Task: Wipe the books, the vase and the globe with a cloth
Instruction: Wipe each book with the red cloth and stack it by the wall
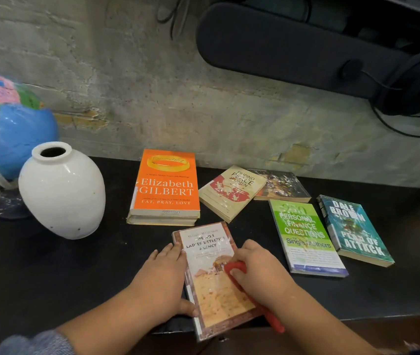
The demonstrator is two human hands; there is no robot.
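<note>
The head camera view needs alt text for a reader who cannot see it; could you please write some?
A right hand rubs a red cloth over a paperback that the left hand steadies on a black table. Six more books, a white vase and a globe sit beyond.

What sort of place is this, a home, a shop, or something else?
Probably a home desk or study corner, though I can't be sure: a globe, a white vase and loose paperbacks lie on a black tabletop against a rough wall, with headphones hanging at upper right.

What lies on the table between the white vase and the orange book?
Nothing: in the head view, only bare black table separates the white vase from the orange book.
</note>
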